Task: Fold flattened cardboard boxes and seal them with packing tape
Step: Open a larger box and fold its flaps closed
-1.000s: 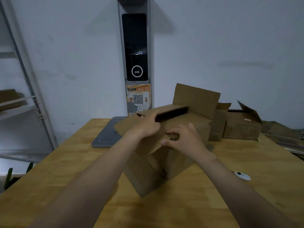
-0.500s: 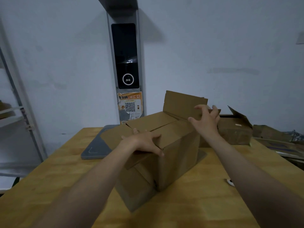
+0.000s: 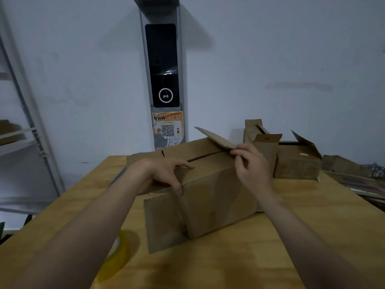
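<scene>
Left hand (image 3: 160,174) spread, pressing the cardboard box (image 3: 216,201), right hand (image 3: 252,172) pinching its raised flap (image 3: 214,137): easing pressure could let the flaps spring open.

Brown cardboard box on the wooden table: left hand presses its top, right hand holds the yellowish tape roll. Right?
No. Head view: the right hand pinches the raised flap of the brown cardboard box; the yellowish tape roll lies on the wooden table, unheld. The left hand does press the top.
</scene>
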`<state>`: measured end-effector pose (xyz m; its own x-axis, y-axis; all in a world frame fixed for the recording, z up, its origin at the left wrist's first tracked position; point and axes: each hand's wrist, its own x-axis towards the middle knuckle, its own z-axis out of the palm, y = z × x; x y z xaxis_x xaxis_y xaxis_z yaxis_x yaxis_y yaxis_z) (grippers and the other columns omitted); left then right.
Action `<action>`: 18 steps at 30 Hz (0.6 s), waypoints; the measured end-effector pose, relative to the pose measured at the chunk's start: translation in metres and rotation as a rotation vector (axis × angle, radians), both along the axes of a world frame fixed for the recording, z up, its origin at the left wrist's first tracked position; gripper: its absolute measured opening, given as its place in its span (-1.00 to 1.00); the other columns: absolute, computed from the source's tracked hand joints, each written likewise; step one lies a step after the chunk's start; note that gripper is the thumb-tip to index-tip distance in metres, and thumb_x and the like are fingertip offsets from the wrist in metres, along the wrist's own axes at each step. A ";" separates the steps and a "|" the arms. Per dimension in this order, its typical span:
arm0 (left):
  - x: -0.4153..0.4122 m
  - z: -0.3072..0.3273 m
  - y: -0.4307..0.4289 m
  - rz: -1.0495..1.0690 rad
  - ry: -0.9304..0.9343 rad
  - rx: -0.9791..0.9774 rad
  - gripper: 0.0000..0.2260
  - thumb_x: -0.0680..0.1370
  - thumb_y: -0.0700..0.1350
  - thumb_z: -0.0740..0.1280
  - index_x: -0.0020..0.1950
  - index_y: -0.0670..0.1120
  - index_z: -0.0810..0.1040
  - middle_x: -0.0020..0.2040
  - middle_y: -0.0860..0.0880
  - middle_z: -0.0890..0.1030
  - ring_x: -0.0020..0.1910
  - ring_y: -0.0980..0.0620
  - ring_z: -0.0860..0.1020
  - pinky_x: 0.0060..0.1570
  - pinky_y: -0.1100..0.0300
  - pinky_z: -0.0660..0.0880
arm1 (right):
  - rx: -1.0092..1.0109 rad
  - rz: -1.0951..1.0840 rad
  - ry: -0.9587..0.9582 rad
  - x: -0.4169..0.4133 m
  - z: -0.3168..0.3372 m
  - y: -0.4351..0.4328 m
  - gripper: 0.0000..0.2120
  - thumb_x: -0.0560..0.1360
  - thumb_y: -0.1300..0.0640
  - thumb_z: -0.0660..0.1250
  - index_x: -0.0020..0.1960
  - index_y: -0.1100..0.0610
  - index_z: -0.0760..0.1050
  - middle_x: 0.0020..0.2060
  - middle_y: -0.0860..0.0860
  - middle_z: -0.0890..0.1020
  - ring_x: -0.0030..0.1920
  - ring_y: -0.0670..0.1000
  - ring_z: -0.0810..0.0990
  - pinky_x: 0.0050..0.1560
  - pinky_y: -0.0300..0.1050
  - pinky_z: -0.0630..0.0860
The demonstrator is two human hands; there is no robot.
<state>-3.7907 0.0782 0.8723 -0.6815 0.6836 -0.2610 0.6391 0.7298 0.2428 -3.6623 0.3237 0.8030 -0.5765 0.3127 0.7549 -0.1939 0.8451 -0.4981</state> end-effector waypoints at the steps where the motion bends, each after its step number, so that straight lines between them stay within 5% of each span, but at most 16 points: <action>1: 0.000 0.001 -0.003 -0.007 0.000 -0.003 -0.16 0.39 0.00 0.61 0.55 0.30 0.26 0.50 0.08 0.26 0.45 -0.03 0.31 0.43 0.04 0.33 | 0.049 0.008 -0.008 0.003 -0.005 -0.006 -0.80 0.59 0.18 0.28 0.08 -0.01 0.65 0.08 -0.24 0.56 0.13 -0.12 0.52 0.27 0.34 0.46; 6: -0.001 0.000 -0.008 -0.020 0.002 -0.031 -0.22 0.42 -0.06 0.55 0.52 0.32 0.26 0.39 0.10 0.28 0.30 -0.01 0.34 0.34 0.02 0.38 | 0.146 -0.027 -0.203 0.019 -0.011 -0.018 -0.90 0.58 0.08 0.34 0.01 -0.12 0.54 -0.09 -0.24 0.56 0.02 -0.13 0.46 0.16 0.14 0.51; 11: -0.008 -0.001 -0.017 -0.035 0.027 -0.041 -0.24 0.38 -0.09 0.53 0.47 0.33 0.29 0.40 0.06 0.30 0.31 -0.06 0.34 0.34 -0.06 0.41 | 0.217 -0.151 -0.432 0.031 -0.001 -0.033 -0.61 0.61 -0.21 0.22 0.42 -0.25 0.39 0.25 -0.19 0.55 0.21 -0.03 0.39 0.24 0.21 0.44; 18: 0.002 0.002 -0.032 -0.038 0.222 -0.093 -0.31 0.43 0.09 0.53 0.51 0.32 0.34 0.61 0.14 0.18 0.57 -0.11 0.17 0.50 -0.15 0.17 | 0.221 -0.151 -0.772 0.018 0.030 -0.054 -0.58 0.58 -0.42 0.07 0.28 -0.35 0.55 0.34 -0.09 0.50 0.44 0.12 0.24 0.29 0.39 0.37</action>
<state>-3.7892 0.0463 0.8741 -0.7034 0.6899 -0.1710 0.6968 0.7168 0.0259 -3.6442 0.2695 0.8335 -0.9228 0.3192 0.2156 0.2599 0.9291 -0.2632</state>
